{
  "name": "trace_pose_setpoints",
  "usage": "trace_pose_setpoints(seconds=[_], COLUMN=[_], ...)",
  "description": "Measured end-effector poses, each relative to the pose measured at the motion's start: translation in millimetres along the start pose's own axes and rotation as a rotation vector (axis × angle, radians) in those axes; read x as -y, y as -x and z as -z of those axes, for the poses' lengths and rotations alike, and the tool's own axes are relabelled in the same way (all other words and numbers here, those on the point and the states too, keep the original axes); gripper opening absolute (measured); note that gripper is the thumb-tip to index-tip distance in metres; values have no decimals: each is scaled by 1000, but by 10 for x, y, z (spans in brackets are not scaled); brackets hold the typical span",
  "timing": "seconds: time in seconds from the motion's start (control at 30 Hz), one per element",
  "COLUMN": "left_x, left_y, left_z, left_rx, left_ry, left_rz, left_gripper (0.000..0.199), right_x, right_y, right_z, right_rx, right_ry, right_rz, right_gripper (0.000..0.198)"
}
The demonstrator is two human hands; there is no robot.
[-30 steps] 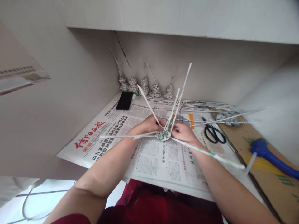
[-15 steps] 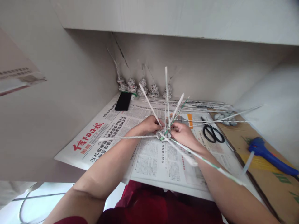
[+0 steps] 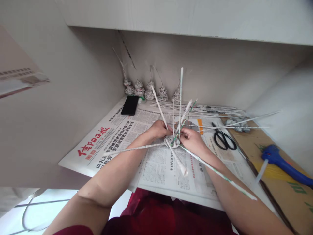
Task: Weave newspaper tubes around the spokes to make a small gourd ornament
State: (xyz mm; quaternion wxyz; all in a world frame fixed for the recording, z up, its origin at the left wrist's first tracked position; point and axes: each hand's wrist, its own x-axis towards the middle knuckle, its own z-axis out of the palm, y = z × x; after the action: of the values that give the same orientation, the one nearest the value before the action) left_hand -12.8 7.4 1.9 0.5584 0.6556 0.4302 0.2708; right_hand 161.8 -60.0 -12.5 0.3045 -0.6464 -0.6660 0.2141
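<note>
Between my hands, just above the newspaper, is a small woven paper piece (image 3: 172, 141) made of rolled newspaper strips. Several paper sticks fan out from it, some upward and away, others toward me and to the left. My left hand (image 3: 161, 129) is closed at the left far side of the weave, fingertips pinching it. My right hand (image 3: 192, 137) is closed on its right side, thumb and forefinger at the base of the sticks. A long green-and-white paper stick (image 3: 220, 174) runs from the weave over my right forearm. The fingertips are partly hidden.
Newspaper (image 3: 102, 147) covers the table. Along the back stand several gourd-shaped woven pieces (image 3: 149, 90), with a black phone (image 3: 129, 105) before them. Loose paper sticks (image 3: 202, 109) lie behind my hands. To the right are black scissors (image 3: 224, 139), cardboard (image 3: 281, 187) and a blue glue gun (image 3: 285, 163).
The thick paper stick pointing toward me has swung left, and the tall upright stick has shifted right. Both hands keep their grip on the weave. The view has moved slightly.
</note>
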Motion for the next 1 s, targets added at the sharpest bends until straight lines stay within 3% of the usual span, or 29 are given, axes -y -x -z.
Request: trace_pose_setpoints(seconds=[0.23, 0.33, 0.57, 0.7, 0.87, 1.0], left_x=[16, 24, -32, -39, -74, -159], left_y=[-7, -13, 28, 27, 34, 97], left_z=[-29, -2, 190, 198, 89, 68], left_rx=[-59, 6, 349, 382, 337, 396], left_ry=[-240, -139, 274, 329, 362, 392], left_rz=[-137, -100, -35, -58, -170, -241], left_gripper=[16, 16, 33, 40, 38, 35], right_x=[130, 131, 120, 130, 115, 121], right_y=[47, 44, 20, 23, 21, 21], right_z=[70, 46, 41, 61, 58, 73], right_rx=[-21, -38, -33, -29, -16, -7], right_ry=[68, 78, 102, 103, 74, 39], right_rz=[-19, -55, -55, -57, -56, -50], right_gripper=[18, 14, 15, 16, 18, 24])
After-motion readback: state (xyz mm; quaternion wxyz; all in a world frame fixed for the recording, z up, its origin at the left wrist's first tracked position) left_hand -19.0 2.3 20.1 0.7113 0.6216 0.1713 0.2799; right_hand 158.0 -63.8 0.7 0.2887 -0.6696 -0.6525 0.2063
